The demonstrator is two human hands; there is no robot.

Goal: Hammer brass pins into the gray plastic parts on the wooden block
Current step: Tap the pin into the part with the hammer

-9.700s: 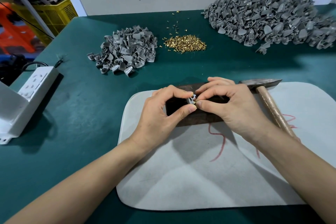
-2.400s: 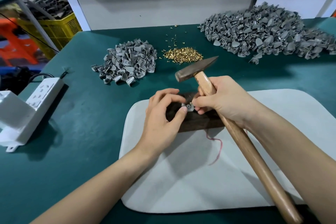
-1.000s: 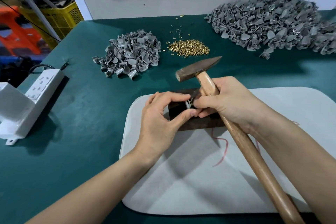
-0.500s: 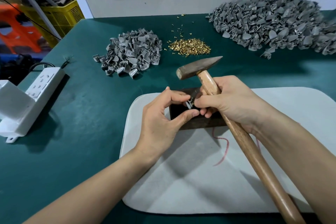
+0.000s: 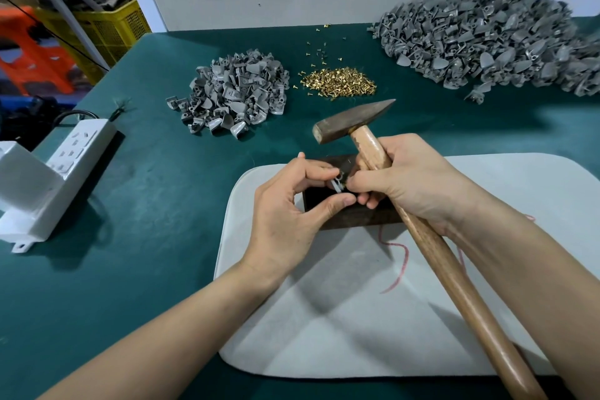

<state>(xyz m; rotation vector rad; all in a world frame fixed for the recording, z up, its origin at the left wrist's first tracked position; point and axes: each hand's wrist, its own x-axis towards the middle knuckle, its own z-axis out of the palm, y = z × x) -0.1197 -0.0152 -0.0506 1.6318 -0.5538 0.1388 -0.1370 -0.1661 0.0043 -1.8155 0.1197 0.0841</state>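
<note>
We work on a green tabletop (image 5: 156, 191). A white pad (image 5: 357, 318) lies on it in front of us, marked with a red line (image 5: 397, 266). At the far right sits a large heap of gray plastic parts (image 5: 493, 39); a smaller heap of gray parts (image 5: 233, 94) lies far left of centre, and a pile of brass pins (image 5: 339, 83) lies between the two. A white power strip (image 5: 78, 146) rests at the left edge.

A dark wooden block (image 5: 354, 213) sits on the far edge of the pad. Our right hand (image 5: 418, 185) wraps the wooden handle of the hammer (image 5: 422, 230) just below the head; the rusty head (image 5: 352, 120) hangs above and behind the block. The thumb and forefinger of that hand also reach forward to the small gray part (image 5: 337, 183).

Our left hand (image 5: 289, 214) pinches the same gray part between thumb and forefinger, over the block. Whether the part touches the block, we cannot tell. No pin is discernible in it.
</note>
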